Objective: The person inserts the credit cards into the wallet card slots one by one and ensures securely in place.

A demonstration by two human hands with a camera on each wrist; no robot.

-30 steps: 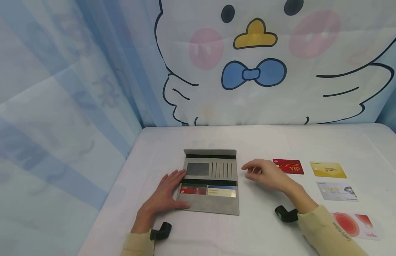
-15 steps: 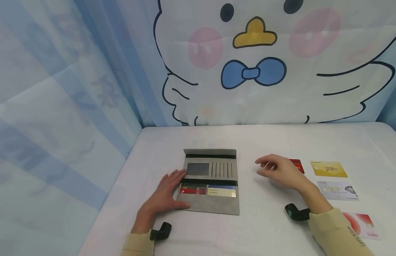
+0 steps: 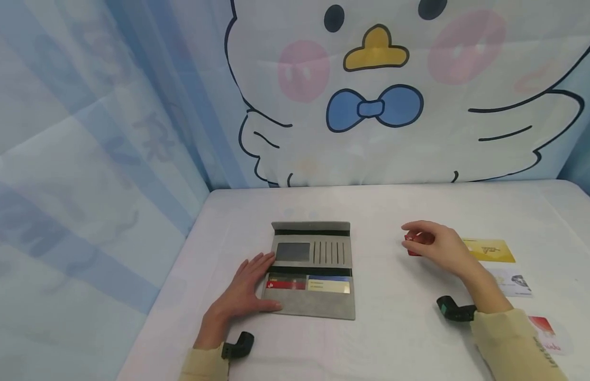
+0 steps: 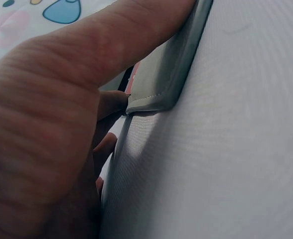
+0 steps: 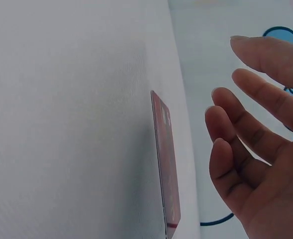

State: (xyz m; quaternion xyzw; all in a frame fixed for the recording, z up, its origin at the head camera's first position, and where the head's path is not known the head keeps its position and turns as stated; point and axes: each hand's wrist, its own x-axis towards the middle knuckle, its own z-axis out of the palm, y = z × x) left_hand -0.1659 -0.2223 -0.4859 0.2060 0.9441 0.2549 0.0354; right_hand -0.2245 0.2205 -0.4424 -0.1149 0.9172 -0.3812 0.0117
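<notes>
A grey card wallet (image 3: 306,305) lies unfolded on the table, with a red card (image 3: 286,284) and a cream card (image 3: 329,286) in its lower slots. My left hand (image 3: 244,288) rests on the wallet's left edge, thumb on the lower corner and fingers spread along the side. My right hand (image 3: 439,246) hovers over a red VIP card (image 5: 167,159) and hides most of it in the head view. In the right wrist view its fingers are loosely bent, apart from that card, holding nothing.
On the right side of the white table (image 3: 385,338) lie a gold card (image 3: 492,250), a silver card (image 3: 514,281) partly behind the right forearm, and a white-and-red card (image 3: 547,333) partly behind the sleeve. A cartoon-printed curtain (image 3: 371,153) hangs behind the table.
My right hand has moved rightward from beside the wallet to above the red VIP card. The left hand and the wallet stay in place.
</notes>
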